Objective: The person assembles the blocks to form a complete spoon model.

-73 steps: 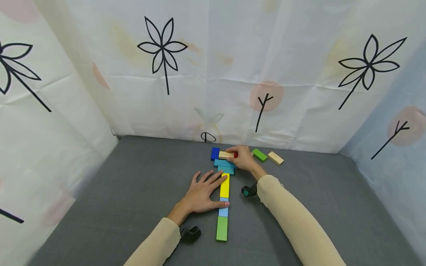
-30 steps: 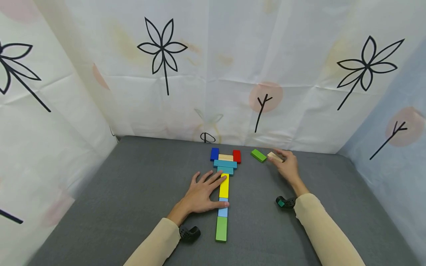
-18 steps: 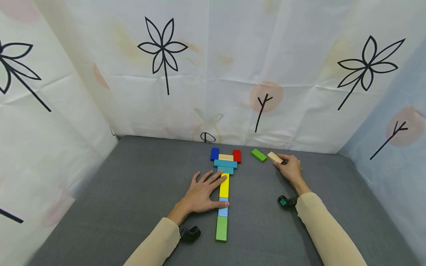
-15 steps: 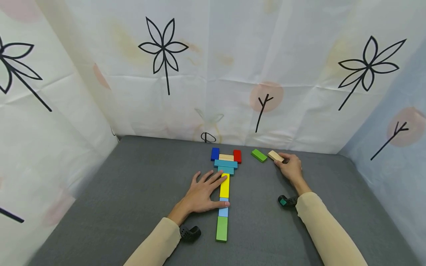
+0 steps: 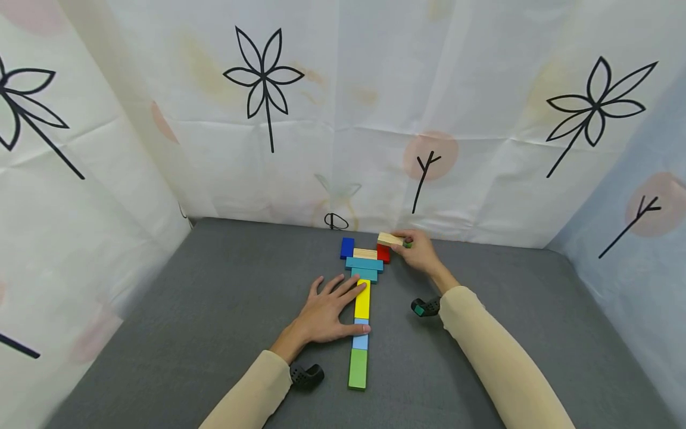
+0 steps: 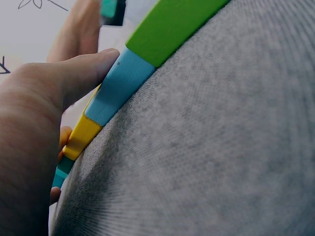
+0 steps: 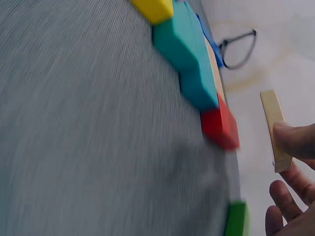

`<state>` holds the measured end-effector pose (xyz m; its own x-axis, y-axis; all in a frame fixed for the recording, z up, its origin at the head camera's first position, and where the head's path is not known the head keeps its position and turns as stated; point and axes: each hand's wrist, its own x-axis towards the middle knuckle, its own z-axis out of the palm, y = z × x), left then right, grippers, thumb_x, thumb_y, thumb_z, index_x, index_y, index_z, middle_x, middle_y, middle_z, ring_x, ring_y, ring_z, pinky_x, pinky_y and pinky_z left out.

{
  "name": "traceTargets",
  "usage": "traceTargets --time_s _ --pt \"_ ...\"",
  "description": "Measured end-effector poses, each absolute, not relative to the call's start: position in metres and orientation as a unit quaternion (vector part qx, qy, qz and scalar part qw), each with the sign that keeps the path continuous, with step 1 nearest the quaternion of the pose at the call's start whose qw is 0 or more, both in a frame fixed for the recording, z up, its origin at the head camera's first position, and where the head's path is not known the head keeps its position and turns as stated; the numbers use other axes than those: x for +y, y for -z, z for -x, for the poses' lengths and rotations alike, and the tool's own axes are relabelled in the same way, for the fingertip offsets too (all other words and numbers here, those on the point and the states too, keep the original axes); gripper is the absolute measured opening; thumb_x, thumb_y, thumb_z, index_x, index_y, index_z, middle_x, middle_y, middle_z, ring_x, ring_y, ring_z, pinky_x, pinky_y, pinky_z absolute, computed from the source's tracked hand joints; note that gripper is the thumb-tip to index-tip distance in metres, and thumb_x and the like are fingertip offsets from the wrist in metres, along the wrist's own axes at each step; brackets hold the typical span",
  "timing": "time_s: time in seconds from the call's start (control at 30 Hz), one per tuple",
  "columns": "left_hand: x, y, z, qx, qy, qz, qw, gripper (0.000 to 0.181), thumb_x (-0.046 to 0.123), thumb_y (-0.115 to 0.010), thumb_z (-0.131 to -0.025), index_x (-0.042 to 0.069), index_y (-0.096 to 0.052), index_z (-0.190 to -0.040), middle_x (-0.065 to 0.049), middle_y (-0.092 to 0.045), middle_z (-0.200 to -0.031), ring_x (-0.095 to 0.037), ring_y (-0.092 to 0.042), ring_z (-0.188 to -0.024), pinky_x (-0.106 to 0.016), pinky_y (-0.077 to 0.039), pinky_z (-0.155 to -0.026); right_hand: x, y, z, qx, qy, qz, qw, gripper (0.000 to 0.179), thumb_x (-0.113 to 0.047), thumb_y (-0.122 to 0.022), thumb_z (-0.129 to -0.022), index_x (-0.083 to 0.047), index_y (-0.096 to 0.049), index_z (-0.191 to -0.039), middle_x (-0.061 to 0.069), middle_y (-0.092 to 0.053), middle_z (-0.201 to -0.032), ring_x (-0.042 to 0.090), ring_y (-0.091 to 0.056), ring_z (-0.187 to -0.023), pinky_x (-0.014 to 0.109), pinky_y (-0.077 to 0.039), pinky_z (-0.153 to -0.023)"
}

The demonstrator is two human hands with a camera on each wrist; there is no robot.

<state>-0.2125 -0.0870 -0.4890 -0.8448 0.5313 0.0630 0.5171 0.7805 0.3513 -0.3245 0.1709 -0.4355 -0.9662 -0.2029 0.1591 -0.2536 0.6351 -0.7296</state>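
Observation:
My right hand (image 5: 422, 253) pinches a plain wooden block (image 5: 389, 239) between thumb and fingers; the right wrist view shows the block (image 7: 275, 130) raised off the table, near the red block (image 5: 383, 255). Fingers spread, my left hand (image 5: 324, 310) lies along a line of blocks, with fingertips at the yellow block (image 5: 362, 301) and thumb over the light blue block (image 5: 360, 342). A green block (image 5: 358, 369) ends the line nearest me. Beyond the yellow lie two teal blocks (image 5: 364, 264), then a blue block (image 5: 347, 248), another wooden block (image 5: 365, 254) and the red one.
A loose green block (image 7: 237, 219) lies right of the red block, mostly hidden by my right hand in the head view. Grey cloth covers the table (image 5: 225, 310). A white patterned curtain (image 5: 348, 119) hangs close behind its far edge.
My right hand left the red block, took the wooden block from beside the loose green one, and carried it left to over the red block. My left hand stayed in place.

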Motion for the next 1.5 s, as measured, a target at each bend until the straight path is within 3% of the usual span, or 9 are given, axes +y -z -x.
traceTargets --time_s 0.47,0.6,0.67,0.87,1.0,1.1,1.23,1.3,1.5 --pt "-0.086 0.489 0.212 0.940 -0.190 -0.281 0.024 0.092 0.081 -0.051 -0.086 0.034 -0.029 -0.161 0.012 -0.018 -0.168 -0.026 -0.018 -0.154 -0.067 -0.002 -0.116 0.126 0.447 0.342 -0.910 -0.392 -0.134 -0.028 0.032 -0.006 -0.067 -0.099 0.001 -0.067 -0.130 0.022 -0.058 -0.121 0.033 -0.052 -0.100 0.040 -0.046 -0.081" --pt "-0.086 0.489 0.213 0.941 -0.185 -0.281 0.021 0.092 0.082 -0.050 -0.086 0.035 -0.028 -0.161 0.012 -0.017 -0.168 -0.025 -0.017 -0.154 -0.067 -0.002 -0.117 0.123 0.448 0.346 -0.906 -0.400 -0.136 -0.031 0.032 -0.006 -0.066 -0.099 0.003 -0.067 -0.130 0.021 -0.061 -0.107 0.030 -0.053 -0.087 0.036 -0.043 -0.071" --pt "-0.086 0.490 0.214 0.942 -0.184 -0.282 0.021 0.092 0.083 -0.049 -0.086 0.035 -0.028 -0.161 0.012 -0.017 -0.168 -0.025 -0.017 -0.154 -0.066 -0.002 -0.117 0.122 0.448 0.347 -0.907 -0.398 -0.131 -0.031 0.032 -0.007 -0.067 -0.099 0.001 -0.068 -0.130 0.019 -0.062 -0.105 0.028 -0.053 -0.086 0.036 -0.041 -0.075" --pt "-0.087 0.490 0.214 0.941 -0.185 -0.283 0.021 0.092 0.083 -0.049 -0.086 0.035 -0.029 -0.162 0.012 -0.017 -0.168 -0.025 -0.017 -0.154 -0.067 -0.002 -0.116 0.119 0.447 0.348 -0.904 -0.407 -0.120 -0.046 0.033 -0.007 -0.065 -0.100 0.000 -0.067 -0.132 0.020 -0.063 -0.119 0.032 -0.056 -0.099 0.044 -0.045 -0.086" --pt "-0.087 0.489 0.214 0.941 -0.184 -0.283 0.021 0.092 0.083 -0.049 -0.086 0.035 -0.028 -0.162 0.012 -0.017 -0.168 -0.025 -0.017 -0.154 -0.067 -0.002 -0.116 0.119 0.448 0.348 -0.903 -0.408 -0.117 -0.058 0.033 -0.008 -0.064 -0.100 -0.001 -0.066 -0.133 0.021 -0.060 -0.134 0.036 -0.056 -0.118 0.049 -0.045 -0.100" --pt "-0.087 0.489 0.214 0.941 -0.183 -0.283 0.022 0.092 0.083 -0.049 -0.086 0.035 -0.027 -0.162 0.012 -0.016 -0.168 -0.024 -0.017 -0.154 -0.067 -0.002 -0.117 0.120 0.449 0.349 -0.909 -0.395 -0.114 -0.062 0.033 -0.009 -0.064 -0.101 -0.002 -0.066 -0.133 0.020 -0.057 -0.141 0.036 -0.050 -0.131 0.057 -0.030 -0.113" --pt "-0.087 0.490 0.214 0.942 -0.181 -0.282 0.021 0.092 0.083 -0.049 -0.086 0.035 -0.028 -0.162 0.013 -0.016 -0.168 -0.025 -0.017 -0.154 -0.066 -0.002 -0.117 0.121 0.448 0.348 -0.913 -0.387 -0.111 -0.067 0.033 -0.011 -0.063 -0.101 -0.003 -0.066 -0.133 0.018 -0.057 -0.143 0.037 -0.046 -0.136 0.067 -0.014 -0.115" --pt "-0.087 0.490 0.214 0.942 -0.180 -0.281 0.021 0.092 0.083 -0.049 -0.086 0.035 -0.028 -0.162 0.013 -0.016 -0.168 -0.025 -0.017 -0.154 -0.066 -0.002 -0.117 0.121 0.449 0.348 -0.912 -0.388 -0.113 -0.068 0.034 -0.011 -0.063 -0.101 -0.004 -0.066 -0.134 0.018 -0.057 -0.143 0.037 -0.047 -0.135 0.065 -0.017 -0.115" --pt "-0.087 0.490 0.214 0.943 -0.179 -0.279 0.025 0.092 0.083 -0.050 -0.086 0.035 -0.029 -0.161 0.012 -0.016 -0.168 -0.026 -0.017 -0.154 -0.067 -0.002 -0.117 0.129 0.447 0.342 -0.895 -0.420 -0.141 -0.051 0.035 -0.010 -0.062 -0.101 0.000 -0.064 -0.135 0.021 -0.058 -0.138 0.038 -0.055 -0.124 0.051 -0.045 -0.105"
